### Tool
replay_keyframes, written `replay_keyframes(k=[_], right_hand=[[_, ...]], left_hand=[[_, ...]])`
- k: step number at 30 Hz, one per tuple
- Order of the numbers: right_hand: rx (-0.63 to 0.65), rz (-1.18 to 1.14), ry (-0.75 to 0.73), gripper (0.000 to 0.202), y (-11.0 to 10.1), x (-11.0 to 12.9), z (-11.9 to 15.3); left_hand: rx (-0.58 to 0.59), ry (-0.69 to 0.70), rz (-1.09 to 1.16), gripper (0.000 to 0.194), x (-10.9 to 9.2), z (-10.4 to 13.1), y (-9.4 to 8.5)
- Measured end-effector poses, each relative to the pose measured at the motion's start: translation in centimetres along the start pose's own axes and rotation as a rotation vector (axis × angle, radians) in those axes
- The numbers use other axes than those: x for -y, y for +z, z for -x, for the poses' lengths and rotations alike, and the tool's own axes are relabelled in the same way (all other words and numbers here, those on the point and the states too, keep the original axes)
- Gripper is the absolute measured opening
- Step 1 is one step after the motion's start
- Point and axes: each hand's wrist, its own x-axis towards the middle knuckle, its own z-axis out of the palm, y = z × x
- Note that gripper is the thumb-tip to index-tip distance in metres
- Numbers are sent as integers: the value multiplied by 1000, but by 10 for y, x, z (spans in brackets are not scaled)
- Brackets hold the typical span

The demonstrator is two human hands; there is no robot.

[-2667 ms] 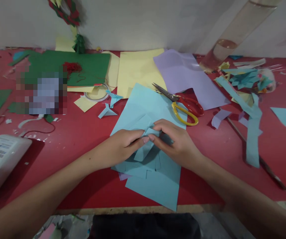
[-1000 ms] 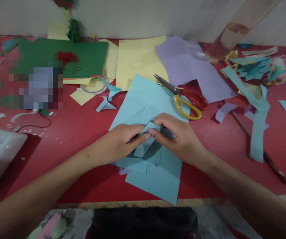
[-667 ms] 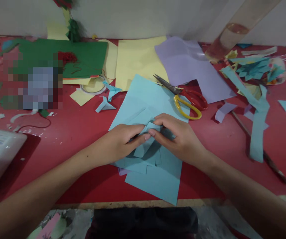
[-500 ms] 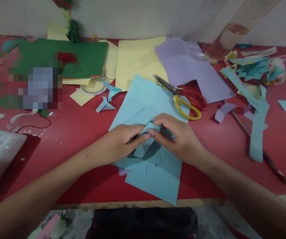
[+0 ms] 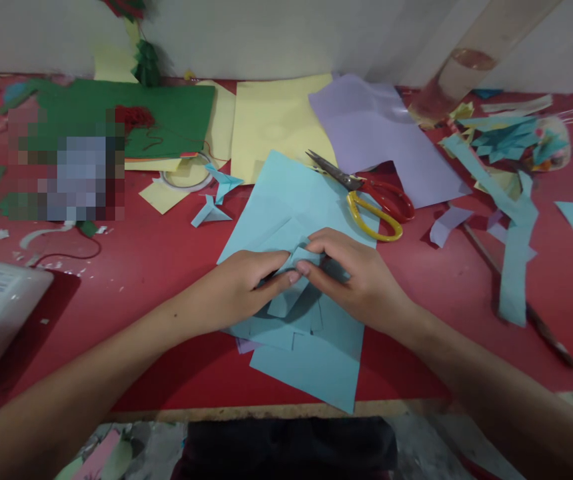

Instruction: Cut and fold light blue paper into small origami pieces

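Observation:
Between my two hands is a small folded piece of light blue paper, held above the table. My left hand pinches it from the left, thumb on top. From the right, my right hand pinches it between thumb and forefinger, the fingertips of both hands almost meeting. The undersides of the folds are hidden by my fingers. Beneath lie large light blue sheets with smaller cut pieces on them. Scissors with one red and one yellow handle rest on the sheet's upper right. Two folded blue paper shapes lie to the left.
Yellow paper, purple paper and green sheets lie at the back. A roll of tape sits left of centre, a white box-like device at far left. Blue paper strips and a thin stick are on the right.

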Motion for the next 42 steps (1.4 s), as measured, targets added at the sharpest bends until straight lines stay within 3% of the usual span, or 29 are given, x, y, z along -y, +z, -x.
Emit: replay_keyframes(k=[42], right_hand=[[-59,52,-40,10,-1,-1,1]], left_hand=[[35,-48,60,36,2,-2,-1]])
